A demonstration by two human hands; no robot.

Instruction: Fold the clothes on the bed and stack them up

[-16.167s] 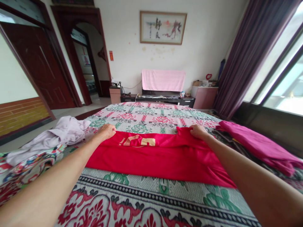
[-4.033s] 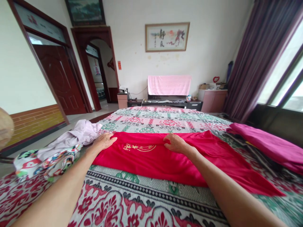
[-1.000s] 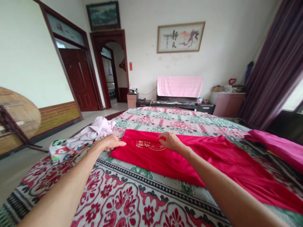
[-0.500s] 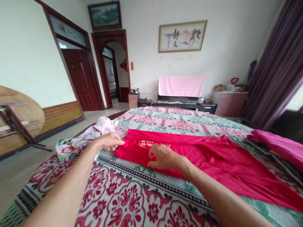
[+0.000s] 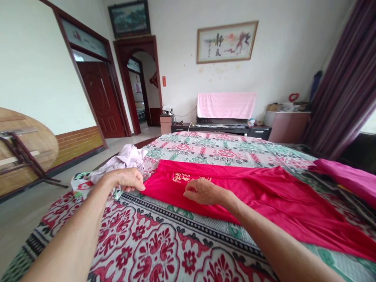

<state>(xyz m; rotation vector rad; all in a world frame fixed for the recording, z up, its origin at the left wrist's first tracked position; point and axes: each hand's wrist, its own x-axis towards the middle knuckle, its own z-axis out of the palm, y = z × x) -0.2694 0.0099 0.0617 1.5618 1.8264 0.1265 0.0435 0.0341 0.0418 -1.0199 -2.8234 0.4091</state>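
Observation:
A shiny red garment [image 5: 258,192] with gold lettering [image 5: 182,177] lies stretched out across the patterned bedspread [image 5: 155,254]. My left hand [image 5: 129,179] is closed in a pinch on the near corner of its left end. Over the garment, just right of and partly covering the lettering, is my right hand [image 5: 204,192]. Its fingers are curled in and the thumb meets the forefinger; whether cloth is between them cannot be seen. Folds run through the wider right part of the garment.
A crumpled pale lilac cloth [image 5: 126,156] lies beyond my left hand, beside a printed floral cloth [image 5: 80,184]. At the right edge is a magenta garment [image 5: 346,176]. Past the bed, a pink towel [image 5: 226,105] hangs above a low black cabinet [image 5: 260,133].
My left hand has moved toward me and slightly left, from the garment's end edge to its near corner. My right hand's thumb and fingers have closed together.

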